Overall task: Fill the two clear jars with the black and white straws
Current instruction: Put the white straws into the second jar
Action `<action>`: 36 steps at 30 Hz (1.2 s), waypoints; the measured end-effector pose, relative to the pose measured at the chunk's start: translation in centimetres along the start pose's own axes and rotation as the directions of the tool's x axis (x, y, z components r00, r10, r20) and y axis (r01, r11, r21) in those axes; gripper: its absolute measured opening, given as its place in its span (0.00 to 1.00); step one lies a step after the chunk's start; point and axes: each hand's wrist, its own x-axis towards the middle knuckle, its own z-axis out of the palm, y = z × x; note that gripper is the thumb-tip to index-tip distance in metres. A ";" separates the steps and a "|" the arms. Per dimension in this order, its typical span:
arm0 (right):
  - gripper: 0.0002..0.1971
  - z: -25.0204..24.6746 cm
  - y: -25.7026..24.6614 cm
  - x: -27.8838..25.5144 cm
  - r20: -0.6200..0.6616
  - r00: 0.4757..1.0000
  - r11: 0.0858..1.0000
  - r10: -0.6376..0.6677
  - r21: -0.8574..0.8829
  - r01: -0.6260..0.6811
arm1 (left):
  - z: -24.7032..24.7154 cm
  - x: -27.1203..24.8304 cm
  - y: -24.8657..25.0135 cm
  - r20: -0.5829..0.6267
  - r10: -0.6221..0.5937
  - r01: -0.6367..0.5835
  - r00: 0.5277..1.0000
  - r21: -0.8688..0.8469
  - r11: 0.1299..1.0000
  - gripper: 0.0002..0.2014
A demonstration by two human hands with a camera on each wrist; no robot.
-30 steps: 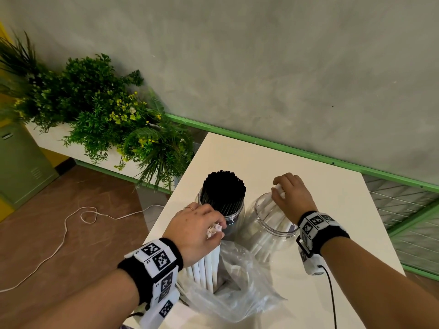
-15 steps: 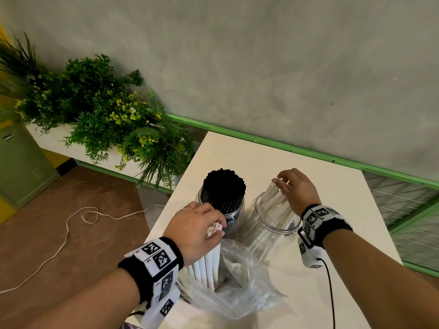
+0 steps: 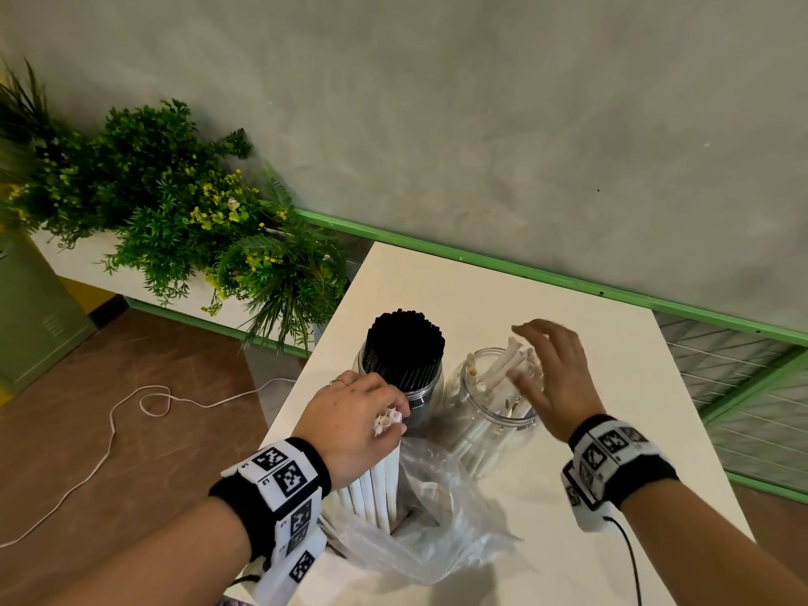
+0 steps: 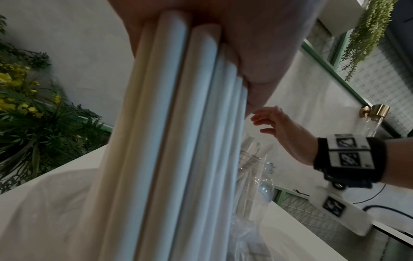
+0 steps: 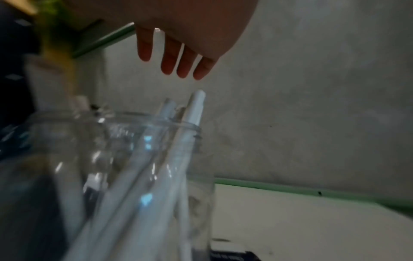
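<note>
Both wrists are wearing black bands (image 3: 647, 472) carrying white fiducial tags (image 3: 280, 468); a ring (image 3: 340, 380) is showing on the left hand (image 3: 350, 419).

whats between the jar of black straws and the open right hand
The second clear jar, with a few white straws leaning in it. The head view shows it beside the black-straw jar, with the right hand hovering at its far rim.

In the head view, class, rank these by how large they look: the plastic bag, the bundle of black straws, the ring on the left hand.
1. Plastic bag, largest, though it lies nearest the camera, which flatters it.
2. Bundle of black straws, standing in its clear jar.
3. Ring on the left hand, by far the smallest.
</note>
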 end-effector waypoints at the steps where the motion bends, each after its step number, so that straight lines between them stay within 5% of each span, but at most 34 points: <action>1: 0.34 0.1 0.0 -0.9 0.063 0.997 0.997 -0.054 -0.051 0.057 | 0.0 0.0 0.0 0.000 0.002 -0.002 1.000 0.003 1.000 0.23; 6: 0.41 2.1 0.7 -1.6 0.257 0.952 0.920 -0.165 -0.308 0.243 | 0.0 0.0 0.0 -0.006 0.000 0.000 1.000 -0.007 1.000 0.23; 11: 0.30 4.7 -0.2 2.6 0.203 0.958 0.904 -0.204 -0.336 0.264 | -0.2 0.0 0.1 -0.007 -0.001 0.001 1.000 -0.016 1.000 0.22; 14: 0.19 5.8 0.1 3.8 0.063 0.982 0.938 -0.178 -0.292 0.189 | -0.2 -0.1 0.1 -0.010 -0.006 0.006 1.000 -0.030 1.000 0.20; 18: 0.16 5.3 1.1 4.5 -0.053 0.997 0.957 -0.055 -0.287 0.037 | -0.3 -0.1 0.1 0.009 -0.009 0.009 1.000 -0.029 1.000 0.22; 22: 0.08 4.9 1.6 4.5 -0.031 0.996 0.930 0.079 -0.358 -0.085 | -0.3 -0.2 0.0 0.011 -0.005 0.006 1.000 -0.042 0.999 0.20; 29: 0.15 4.3 0.4 4.7 0.048 0.961 0.903 0.271 -0.358 -0.237 | -0.4 -0.1 0.0 0.022 -0.011 0.012 1.000 -0.035 0.999 0.21; 33: 0.22 2.3 -3.9 3.6 -0.058 0.985 0.987 0.160 -0.009 -0.161 | -1.0 -0.4 -0.1 0.054 -0.005 0.007 0.999 -0.040 0.999 0.23; 36: 0.21 2.6 -8.4 0.4 0.207 0.975 0.889 0.084 0.426 -0.167 | -1.6 -1.3 -0.5 0.130 -0.031 0.009 0.991 0.163 0.987 0.33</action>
